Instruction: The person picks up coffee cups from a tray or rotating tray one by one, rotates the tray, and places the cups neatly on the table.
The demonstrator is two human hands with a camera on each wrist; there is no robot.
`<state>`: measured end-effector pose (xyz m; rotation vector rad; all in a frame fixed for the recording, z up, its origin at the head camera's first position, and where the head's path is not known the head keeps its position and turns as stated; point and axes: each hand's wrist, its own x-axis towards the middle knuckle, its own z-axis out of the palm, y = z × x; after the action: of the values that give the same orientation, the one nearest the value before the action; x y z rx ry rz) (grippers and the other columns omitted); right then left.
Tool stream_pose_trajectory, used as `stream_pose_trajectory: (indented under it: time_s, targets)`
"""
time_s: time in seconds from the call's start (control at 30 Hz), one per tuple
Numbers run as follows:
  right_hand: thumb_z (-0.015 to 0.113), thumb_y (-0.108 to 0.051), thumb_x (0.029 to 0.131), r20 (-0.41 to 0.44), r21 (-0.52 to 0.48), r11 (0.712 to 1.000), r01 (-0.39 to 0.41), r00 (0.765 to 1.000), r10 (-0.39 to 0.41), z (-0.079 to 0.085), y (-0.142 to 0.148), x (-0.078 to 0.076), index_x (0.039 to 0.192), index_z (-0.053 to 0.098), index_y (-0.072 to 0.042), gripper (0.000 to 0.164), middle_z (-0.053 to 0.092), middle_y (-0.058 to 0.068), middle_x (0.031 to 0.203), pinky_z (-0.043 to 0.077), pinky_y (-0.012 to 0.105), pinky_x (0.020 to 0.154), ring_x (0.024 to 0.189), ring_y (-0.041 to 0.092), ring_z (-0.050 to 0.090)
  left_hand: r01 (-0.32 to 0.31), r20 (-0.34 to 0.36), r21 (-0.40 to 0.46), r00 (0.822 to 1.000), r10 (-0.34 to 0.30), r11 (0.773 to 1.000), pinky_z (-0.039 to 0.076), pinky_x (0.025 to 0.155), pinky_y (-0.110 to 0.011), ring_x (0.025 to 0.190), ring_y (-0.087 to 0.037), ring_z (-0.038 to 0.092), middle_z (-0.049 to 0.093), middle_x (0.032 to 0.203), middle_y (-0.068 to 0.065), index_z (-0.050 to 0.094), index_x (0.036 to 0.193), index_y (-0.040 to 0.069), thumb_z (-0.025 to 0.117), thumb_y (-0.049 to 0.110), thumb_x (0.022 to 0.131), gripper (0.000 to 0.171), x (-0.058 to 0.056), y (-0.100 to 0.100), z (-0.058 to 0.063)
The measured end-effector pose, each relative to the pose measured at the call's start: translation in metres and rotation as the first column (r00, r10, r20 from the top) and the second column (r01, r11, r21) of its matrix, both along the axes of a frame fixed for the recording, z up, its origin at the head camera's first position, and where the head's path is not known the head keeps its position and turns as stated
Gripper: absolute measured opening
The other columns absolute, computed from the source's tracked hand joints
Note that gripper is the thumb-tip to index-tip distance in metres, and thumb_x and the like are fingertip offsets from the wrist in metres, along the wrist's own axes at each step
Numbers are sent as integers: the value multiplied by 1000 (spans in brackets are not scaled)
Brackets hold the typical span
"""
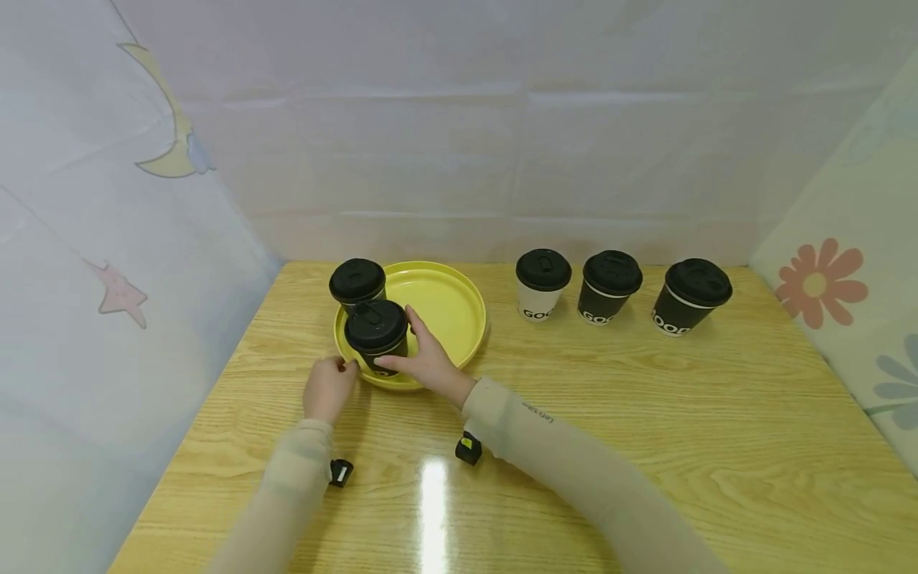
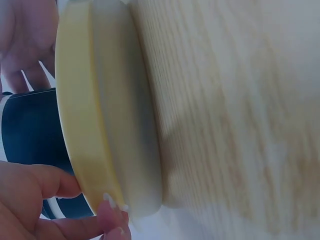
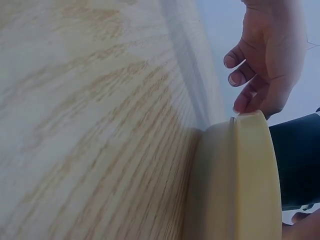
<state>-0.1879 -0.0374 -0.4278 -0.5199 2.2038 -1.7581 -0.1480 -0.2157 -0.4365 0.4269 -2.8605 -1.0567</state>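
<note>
On the table stands a round yellow plate (image 1: 448,319) with a raised rim. My left hand (image 1: 330,388) pinches the plate's near left rim; the left wrist view shows its thumb inside the rim and fingertips outside. My right hand (image 1: 428,363) holds a black paper cup (image 1: 376,328) with a black lid on the plate, its thumb on the near side and a finger along the right side. Just behind it, a second black-lidded cup (image 1: 357,281) stands at the plate's left edge, its lower part hidden.
To the right stand a white paper cup (image 1: 541,287) and two black paper cups (image 1: 608,288) (image 1: 691,296), all with black lids. The wooden table (image 1: 645,414) meets a pale cloth backdrop (image 1: 430,159) at the back and sides.
</note>
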Motion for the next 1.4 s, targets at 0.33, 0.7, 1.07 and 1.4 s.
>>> stream_pose_trajectory:
  time_s: [0.33, 0.7, 1.07, 1.4]
  targets:
    - [78, -17, 85, 6, -43, 999, 10, 1000, -9, 0, 0, 3, 156, 3, -9, 103, 24, 11, 157, 18, 53, 114, 144, 28, 20, 33, 43, -19, 999, -32, 999, 47, 60, -41, 68, -29, 56, 63, 85, -21, 66, 90, -9, 51, 20, 96, 33, 10, 10, 3]
    - [75, -4, 84, -22, -84, 996, -1, 1000, -1, 12, 4, 10, 155, -2, -4, 104, 15, 18, 158, 19, 53, 114, 145, 33, 17, 23, 65, -25, 998, -22, 999, 31, 46, -30, 50, -18, 40, 44, 60, -4, 49, 65, 8, 52, 23, 96, 34, 18, 22, 5]
    - [79, -13, 83, -64, -84, 996, 22, 998, -27, -6, 5, 0, 155, 8, -6, 102, 28, 14, 153, 29, 53, 109, 136, 32, 33, 52, 67, -68, 997, -47, 996, 31, 45, -30, 51, -19, 42, 44, 59, -5, 47, 61, 11, 54, 28, 96, 40, 21, 26, 4]
    - [80, -11, 82, -79, -145, 988, 44, 995, -56, 9, 20, 1, 155, 9, -8, 103, 30, 11, 153, 30, 52, 109, 137, 31, 33, 40, 95, -89, 995, -31, 995, 40, 51, -36, 60, -25, 52, 57, 72, -14, 59, 70, 3, 49, 31, 100, 42, 23, 27, 10]
